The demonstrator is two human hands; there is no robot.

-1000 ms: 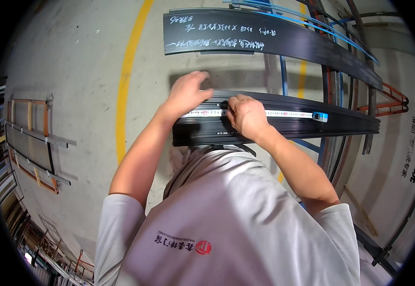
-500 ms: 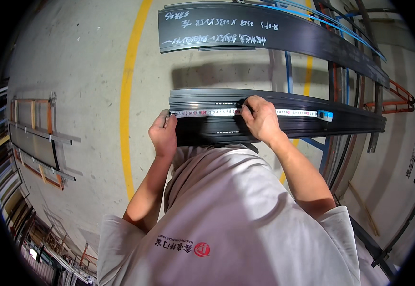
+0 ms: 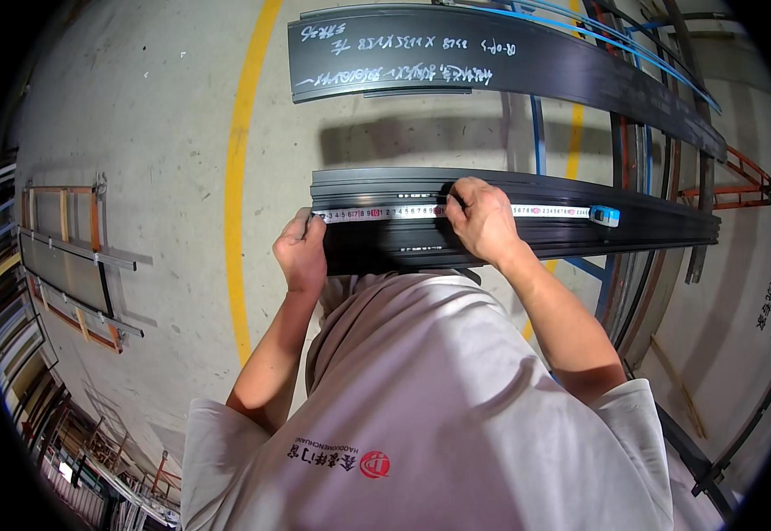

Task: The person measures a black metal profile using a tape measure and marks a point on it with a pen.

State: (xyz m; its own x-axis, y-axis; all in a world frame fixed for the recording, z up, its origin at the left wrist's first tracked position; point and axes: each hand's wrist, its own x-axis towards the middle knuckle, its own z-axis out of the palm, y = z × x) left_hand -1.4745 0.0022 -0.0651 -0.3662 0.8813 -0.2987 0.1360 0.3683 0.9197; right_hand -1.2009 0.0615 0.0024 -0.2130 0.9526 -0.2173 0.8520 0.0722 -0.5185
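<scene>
A tape measure (image 3: 394, 212) lies stretched lengthwise along a black grooved metal profile (image 3: 368, 239) in front of my body. Its blue case (image 3: 605, 216) rests on the profile toward the right. At the profile's left end, my left hand (image 3: 301, 252) is closed on the tape's tip, thumb and fingers pressed together. My right hand (image 3: 483, 219) is closed over the middle of the tape, its fingers pinched at the tape's far edge. A small dark thing shows at those fingertips; its kind cannot be made out.
Beyond lies a wide black panel (image 3: 385, 53) with white handwriting. Thin blue strips (image 3: 598, 35) run over its far right. Steel rack bars (image 3: 624, 159) support both pieces on the right. An orange frame (image 3: 62, 217) and stacked profiles stand at left. A yellow line (image 3: 237, 177) crosses the floor.
Both hands keep their places on the tape and profile. The view has shifted very slightly; the tape and its case lie as before.
</scene>
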